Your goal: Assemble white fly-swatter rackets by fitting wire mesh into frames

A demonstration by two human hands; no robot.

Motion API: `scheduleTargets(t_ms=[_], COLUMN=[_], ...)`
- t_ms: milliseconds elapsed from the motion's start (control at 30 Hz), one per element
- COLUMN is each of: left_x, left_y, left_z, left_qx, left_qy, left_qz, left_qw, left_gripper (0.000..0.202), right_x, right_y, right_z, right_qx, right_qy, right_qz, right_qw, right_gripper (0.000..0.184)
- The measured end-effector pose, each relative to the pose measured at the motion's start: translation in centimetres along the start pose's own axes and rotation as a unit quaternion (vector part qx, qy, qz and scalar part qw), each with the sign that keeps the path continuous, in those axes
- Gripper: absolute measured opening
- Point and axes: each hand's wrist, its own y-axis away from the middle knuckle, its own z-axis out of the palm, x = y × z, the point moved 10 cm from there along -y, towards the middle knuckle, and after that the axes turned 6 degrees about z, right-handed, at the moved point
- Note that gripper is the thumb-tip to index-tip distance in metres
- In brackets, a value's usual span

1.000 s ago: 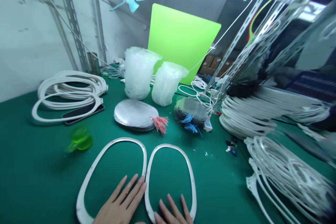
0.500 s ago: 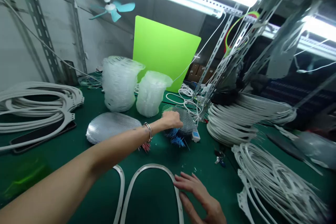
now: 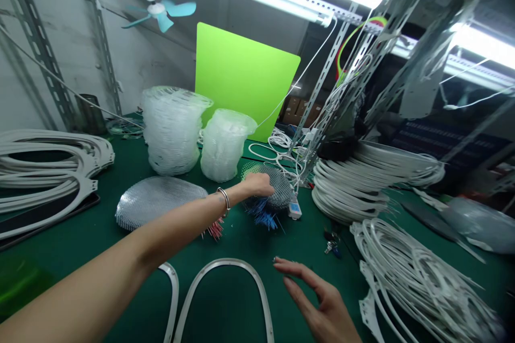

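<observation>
My left arm stretches across the green table, and my left hand (image 3: 257, 184) closes on the dark mesh stack with blue wire ends (image 3: 273, 193). A metal bangle sits on that wrist. My right hand (image 3: 317, 305) hovers open, fingers spread, just right of a white oval frame (image 3: 225, 289) lying near the front edge. A second white frame (image 3: 172, 292) lies beside it, partly hidden by my left arm. A silver mesh stack with red wire ends (image 3: 159, 204) lies left of my left hand.
Two stacks of clear plastic pieces (image 3: 173, 128) stand at the back before a green board (image 3: 243, 77). Piles of white frames sit at the left (image 3: 44, 166) and right (image 3: 370, 182). More frames lie tangled at front right (image 3: 418, 278). A small blue fan (image 3: 159, 8) hangs above.
A second ago both hands lay flat on the two white frames. My left hand has reached out to the dark mesh stack. My right hand has lifted off the frame and moved right.
</observation>
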Motion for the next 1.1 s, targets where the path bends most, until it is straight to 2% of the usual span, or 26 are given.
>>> scheduleTargets(t_ms=[100,167,233,333,400,500,600,767,900,1000,1100], left_x=[-1.1,-1.5,-1.7,-1.6,-1.5,-1.5,-1.6,-2.0,-2.5,-3.2,-3.9], left_y=[0.2,0.4,0.7,0.9,1.1,1.6,2.4,3.1,2.9,2.7,2.4], left_z=[-0.3,-0.8,-1.1,-1.5,-1.7,-1.8,-1.3,0.4,0.6,-0.5,-2.9], left_qx=[-0.027,-0.023,-0.011,0.008,0.022,0.039,0.042,0.042,0.065,0.103,0.182], left_qy=[0.034,0.057,0.079,0.112,0.128,0.139,0.136,0.135,0.158,0.196,0.247], left_qz=[-0.028,-0.036,-0.042,-0.046,-0.048,-0.054,-0.055,-0.050,-0.064,-0.083,-0.082], left_qw=[0.999,0.997,0.996,0.993,0.990,0.988,0.988,0.989,0.983,0.972,0.948], left_gripper=[0.026,0.025,0.024,0.024,0.024,0.024,0.025,0.024,0.023,0.024,0.024], right_x=[-0.6,-1.0,-1.3,-1.9,-2.8,-3.1,-2.2,-0.5,0.1,0.5,0.8], right_y=[-0.1,-0.6,-2.0,-5.7,-9.2,-13.9,-16.4,-17.0,-17.5,-17.7,-17.5], right_z=[-0.9,-1.6,-2.7,-4.2,-4.5,-4.0,-3.1,-2.3,-1.8,-2.2,-3.7], right_qx=[-0.006,-0.011,0.013,0.081,0.110,0.131,0.144,0.175,0.181,0.182,0.178], right_qy=[-0.057,-0.111,-0.177,-0.255,-0.279,-0.292,-0.298,-0.302,-0.284,-0.252,-0.217], right_qz=[0.005,0.020,0.060,0.116,0.126,0.145,0.167,0.173,0.176,0.182,0.194], right_qw=[0.998,0.994,0.982,0.957,0.946,0.936,0.929,0.921,0.925,0.933,0.940], right_gripper=[0.035,0.036,0.036,0.029,0.026,0.028,0.029,0.034,0.035,0.034,0.031])
